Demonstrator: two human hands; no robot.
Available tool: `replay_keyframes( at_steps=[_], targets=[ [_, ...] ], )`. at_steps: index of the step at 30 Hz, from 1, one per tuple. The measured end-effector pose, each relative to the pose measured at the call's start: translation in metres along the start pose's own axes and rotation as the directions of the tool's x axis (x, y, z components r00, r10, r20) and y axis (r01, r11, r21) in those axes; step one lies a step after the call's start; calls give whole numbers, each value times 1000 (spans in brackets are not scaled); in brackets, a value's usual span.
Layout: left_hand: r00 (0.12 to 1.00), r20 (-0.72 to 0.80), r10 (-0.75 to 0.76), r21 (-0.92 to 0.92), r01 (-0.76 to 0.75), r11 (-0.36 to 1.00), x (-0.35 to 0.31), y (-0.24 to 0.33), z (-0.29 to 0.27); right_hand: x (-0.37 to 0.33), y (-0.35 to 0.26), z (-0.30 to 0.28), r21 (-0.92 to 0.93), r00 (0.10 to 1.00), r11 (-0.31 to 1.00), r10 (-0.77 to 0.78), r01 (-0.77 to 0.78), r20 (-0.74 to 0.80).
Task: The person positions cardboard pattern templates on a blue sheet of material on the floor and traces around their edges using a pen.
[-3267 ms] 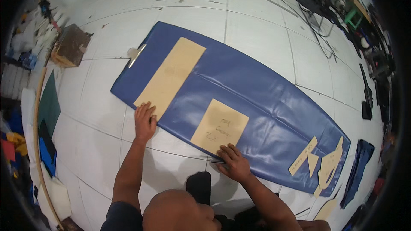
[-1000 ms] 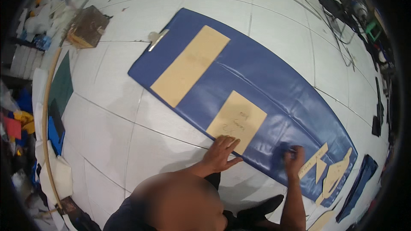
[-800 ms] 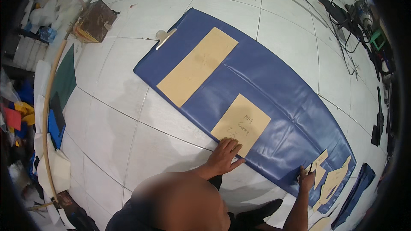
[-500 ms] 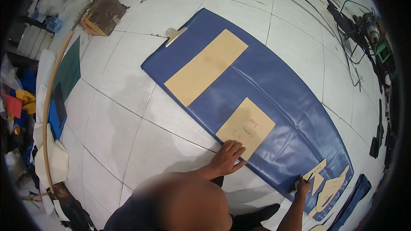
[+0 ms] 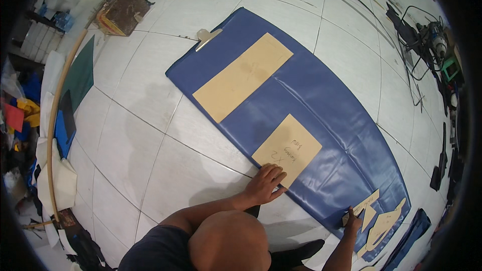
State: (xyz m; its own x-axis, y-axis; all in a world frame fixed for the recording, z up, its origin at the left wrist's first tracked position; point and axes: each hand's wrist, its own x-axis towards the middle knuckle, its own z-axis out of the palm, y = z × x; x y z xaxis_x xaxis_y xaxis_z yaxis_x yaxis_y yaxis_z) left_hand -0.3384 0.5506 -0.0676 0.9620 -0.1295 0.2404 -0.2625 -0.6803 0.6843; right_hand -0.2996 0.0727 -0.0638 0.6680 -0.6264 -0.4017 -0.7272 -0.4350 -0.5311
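Observation:
A dark blue vinyl sheet [image 5: 321, 95] is spread over the tiled floor. On its lower edge my left hand [image 5: 266, 183] lies with fingers extended, pressing the near corner of a squarish tan card pattern [image 5: 296, 148] that bears handwriting. A long tan card rectangle [image 5: 243, 78] lies farther up the sheet. At the right end, my right hand [image 5: 353, 218] is closed around a thin, dark, pen-like stick, by a narrow card strip [image 5: 369, 199]. Beside it are a small triangular card piece [image 5: 369, 216] and a curved card pattern [image 5: 384, 228].
A metal clip [image 5: 208, 38] grips the sheet's far left edge. A brown block [image 5: 124, 11] stands at the upper left. A bent wooden strip [image 5: 51, 140] borders fabric scraps on the left. Cables and a power tool [image 5: 438, 40] lie at the right, above a folded blue piece [image 5: 411, 236].
The view has shifted slightly, and more of my left forearm and sleeve shows. My left hand stays on the card; my right hand stays among the small patterns, its stick angled slightly differently.

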Motion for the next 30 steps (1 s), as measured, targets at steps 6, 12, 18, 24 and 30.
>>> replay_keyframes(
  at_steps=[6, 12, 18, 24, 30],
  targets=[
    [1000, -9, 4, 6, -4, 1000, 0, -1, -2, -4, -6, 6, -75, 995, 994, 80, -84, -55],
    [999, -32, 18, 5, -18, 1000, 2, 0, -2, -10, -11, 5, 39, 999, 998, 49, -49, 12],
    [999, -42, 29, -7, -29, 1000, 3, 3, -2, -8, -9, -4, 170, 992, 978, 117, -123, 47],
    [999, -39, 23, 4, -23, 1000, -2, -2, 2, -13, -11, 3, 79, 988, 986, 140, -145, 68],
    [1000, -26, 11, 16, -11, 1000, -2, -2, 2, -5, -8, 3, 233, 974, 947, 199, -220, 112]
  ],
)
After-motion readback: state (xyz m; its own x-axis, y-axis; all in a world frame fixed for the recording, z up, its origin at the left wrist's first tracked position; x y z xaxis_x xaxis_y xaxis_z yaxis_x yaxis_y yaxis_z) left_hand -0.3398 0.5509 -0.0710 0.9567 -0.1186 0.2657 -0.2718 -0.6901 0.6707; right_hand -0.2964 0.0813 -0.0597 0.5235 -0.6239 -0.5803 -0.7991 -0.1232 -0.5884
